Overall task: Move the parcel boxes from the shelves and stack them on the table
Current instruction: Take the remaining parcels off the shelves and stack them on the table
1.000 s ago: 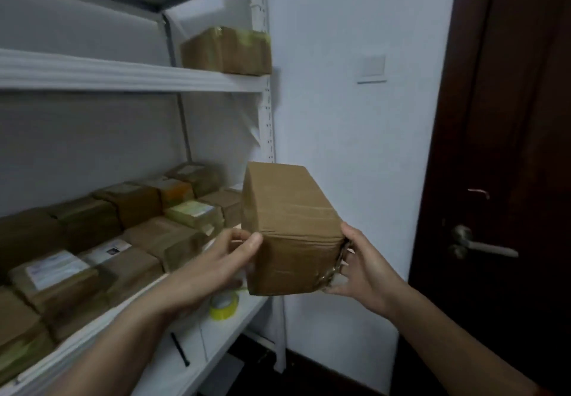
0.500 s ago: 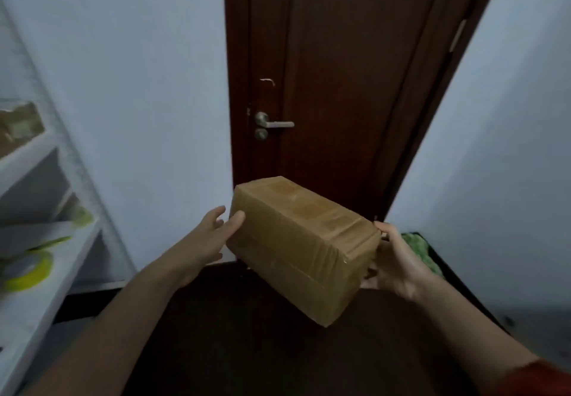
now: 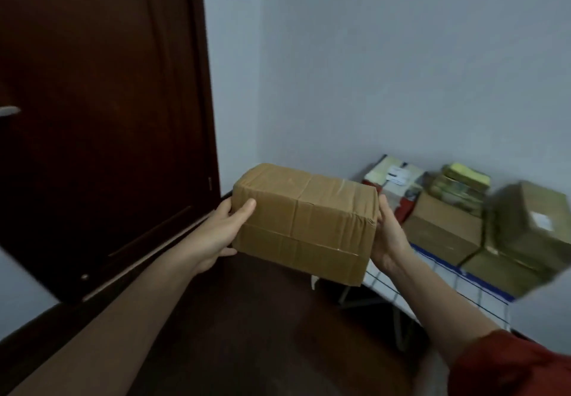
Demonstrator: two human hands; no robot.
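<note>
- Filling the left of your view was the dark brown wooden door (image 3: pixel 102 117).
- At the right stood the white cloth-covered table (image 3: pixel 448 284) with blue lines, carrying stacked brown cardboard parcels (image 3: pixel 445 232).
- You held the brown taped cardboard parcel box (image 3: pixel 304 222) in the air, near the table's left edge.
- Your left hand (image 3: pixel 222 235) grasped its left end, thumb across the front.
- Your right hand (image 3: pixel 387 238) clasped its right end.

Occlusions, crops, blur.
Cannot see most fingers of left hand (image 3: pixel 222 235) and right hand (image 3: pixel 389 235) behind parcel box (image 3: pixel 304 222) ends; found door handle (image 3: pixel 9 110) cropped at left edge; could not read label (image 3: pixel 541 221) on motion-smeared stacked boxes (image 3: pixel 525 235) at right; saw bench (image 3: pixel 432 272) only in part beneath them.
</note>
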